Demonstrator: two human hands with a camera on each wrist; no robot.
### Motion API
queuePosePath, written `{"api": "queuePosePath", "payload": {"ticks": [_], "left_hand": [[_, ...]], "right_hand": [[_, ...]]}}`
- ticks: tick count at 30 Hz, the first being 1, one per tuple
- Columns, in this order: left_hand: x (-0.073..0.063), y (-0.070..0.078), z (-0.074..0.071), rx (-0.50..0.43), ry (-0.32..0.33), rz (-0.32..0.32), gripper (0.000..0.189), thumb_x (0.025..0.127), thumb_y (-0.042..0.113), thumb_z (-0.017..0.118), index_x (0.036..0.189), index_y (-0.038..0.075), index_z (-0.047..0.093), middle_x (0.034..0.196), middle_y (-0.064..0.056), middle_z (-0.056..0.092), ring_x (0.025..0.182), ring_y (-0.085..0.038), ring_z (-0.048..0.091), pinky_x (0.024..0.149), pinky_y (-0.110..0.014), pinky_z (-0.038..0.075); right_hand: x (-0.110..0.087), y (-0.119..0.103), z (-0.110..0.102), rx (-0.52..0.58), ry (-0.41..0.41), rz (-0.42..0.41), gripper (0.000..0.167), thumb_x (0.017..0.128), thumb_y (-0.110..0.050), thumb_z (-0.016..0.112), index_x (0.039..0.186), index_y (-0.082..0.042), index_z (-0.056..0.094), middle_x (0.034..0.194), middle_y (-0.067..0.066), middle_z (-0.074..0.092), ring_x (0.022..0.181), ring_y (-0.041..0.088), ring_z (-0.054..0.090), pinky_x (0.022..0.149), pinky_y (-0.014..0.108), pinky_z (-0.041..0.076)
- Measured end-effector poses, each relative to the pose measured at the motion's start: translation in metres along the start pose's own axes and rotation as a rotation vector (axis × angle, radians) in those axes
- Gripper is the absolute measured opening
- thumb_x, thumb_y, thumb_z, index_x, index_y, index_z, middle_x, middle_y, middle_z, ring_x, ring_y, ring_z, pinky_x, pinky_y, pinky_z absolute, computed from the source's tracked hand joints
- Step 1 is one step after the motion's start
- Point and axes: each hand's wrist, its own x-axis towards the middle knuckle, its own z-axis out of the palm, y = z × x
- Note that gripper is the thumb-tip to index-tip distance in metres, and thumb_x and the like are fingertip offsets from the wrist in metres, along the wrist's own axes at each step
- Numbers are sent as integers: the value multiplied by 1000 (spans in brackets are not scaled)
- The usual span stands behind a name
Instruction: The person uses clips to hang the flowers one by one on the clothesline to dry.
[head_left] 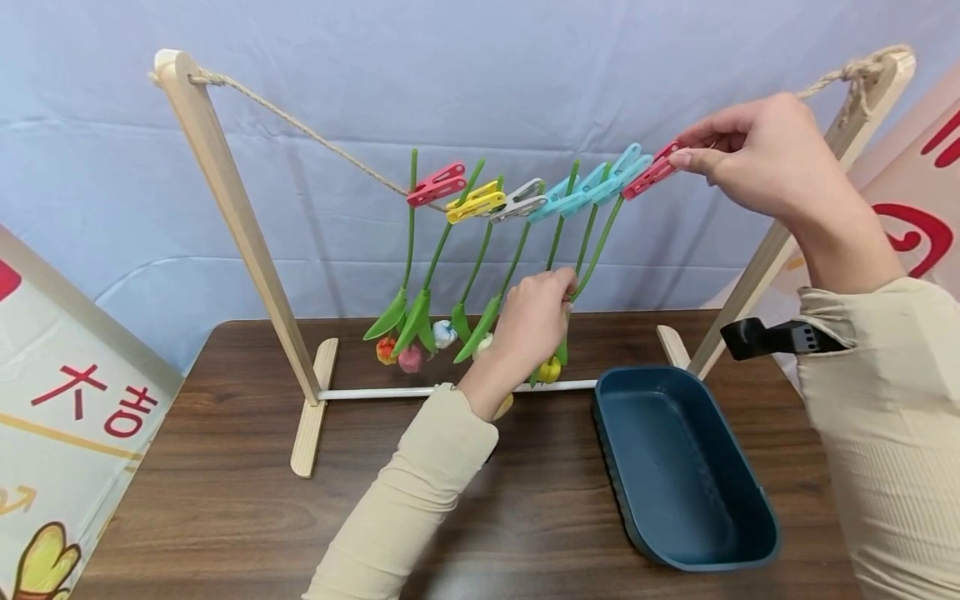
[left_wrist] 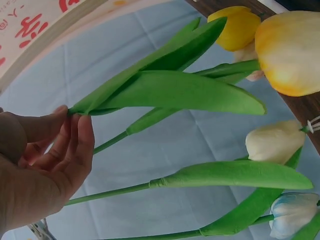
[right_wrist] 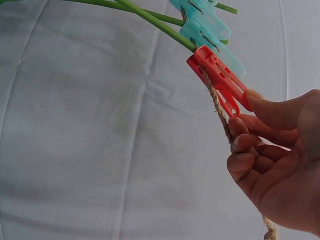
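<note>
My left hand [head_left: 532,312] pinches an upside-down artificial tulip by its green stem [head_left: 600,246], right where the leaves [left_wrist: 175,90] begin. Up at the rope [head_left: 300,127], my right hand [head_left: 772,154] pinches the handle ends of a red clothespin [head_left: 651,173] between thumb and fingers. In the right wrist view the clothespin's jaws sit over the rope, at the end of the stem [right_wrist: 165,27]. Several more tulips hang head down to the left, held by a pink clothespin [head_left: 437,183], a yellow clothespin [head_left: 476,202], a grey clothespin [head_left: 519,200] and blue clothespins [head_left: 626,171].
The rope sags between two wooden posts [head_left: 232,217] joined low down by a white rod [head_left: 375,393]. A dark blue plastic basin [head_left: 675,467] stands on the wooden table [head_left: 225,500] at the right, below my right arm. Pale cloth [head_left: 525,67] hangs behind.
</note>
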Motion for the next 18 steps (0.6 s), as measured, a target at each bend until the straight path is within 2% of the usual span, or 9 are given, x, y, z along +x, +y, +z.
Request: {"api": "queuePosePath", "payload": {"ticks": [5,12,18], "left_hand": [[1,-1,-1,-43,-26,-19,12,89,3,55,97,6,64,88,-4,65,80,-14,61,68,-23,46],[1,-4,-2,-27,-54,-46,18,90,4,53,102,7,66,94,-2,66,85,-14,61,74,-23,47],[-9,-13,-4,-45,-53,-87,15,90,10,56,100,7,67,93,-3,66,82,-16,61,72,-26,47]], "right_hand": [[-2,0,1,14,10,-11,36,87,-25,62,112,1,63,66,-14,54,60,5,48,52,22,33],[-6,0,2,51,29,-14,37,86,-22,63,116,1,60,71,-13,54,60,3,50,52,17,37],[-13,3,6,95,73,-18,39,85,-19,64,117,2,58,72,-18,53,58,-5,52,52,13,38]]}}
